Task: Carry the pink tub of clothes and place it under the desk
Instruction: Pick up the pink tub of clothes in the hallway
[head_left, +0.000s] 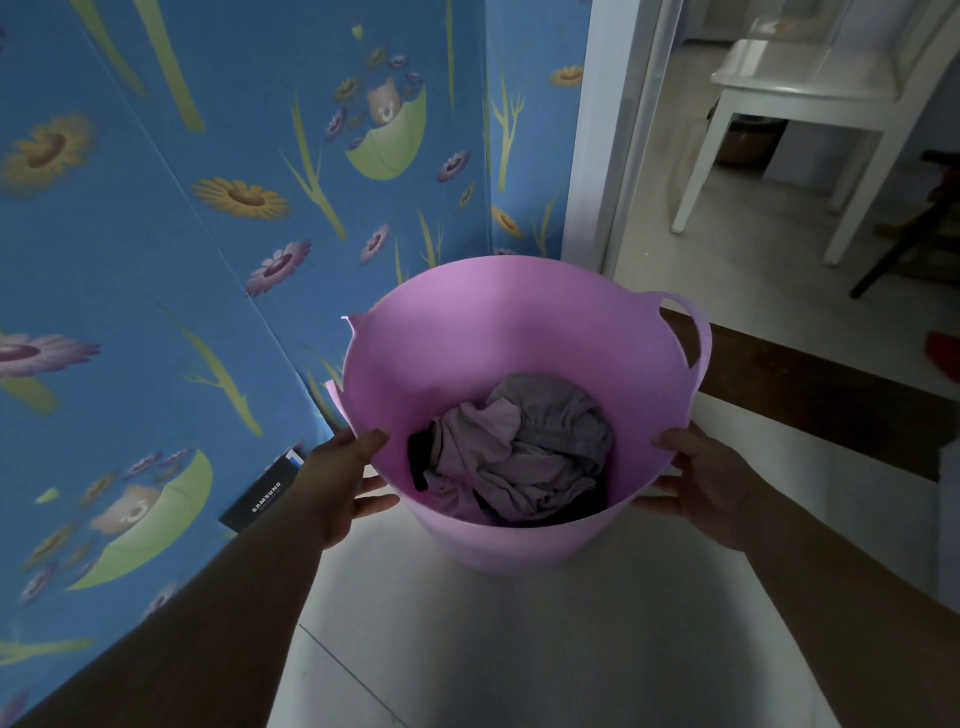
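The pink tub (498, 332) is in the middle of the view, held above the pale floor. Crumpled grey and lilac clothes (519, 452) lie in its bottom, with something dark among them. My left hand (343, 478) grips the tub's left rim, thumb over the edge and fingers underneath. On the opposite rim my right hand (701, 478) holds it the same way. One loop handle (691, 332) sticks out at the far right side. No desk is clearly in view.
A blue wall (156, 260) with flower pictures runs along the left. A dark box (260, 496) marked Samsung leans at its foot. A doorway with a dark threshold (831, 400) opens on the right. Beyond it stands a white table or chair (789, 98).
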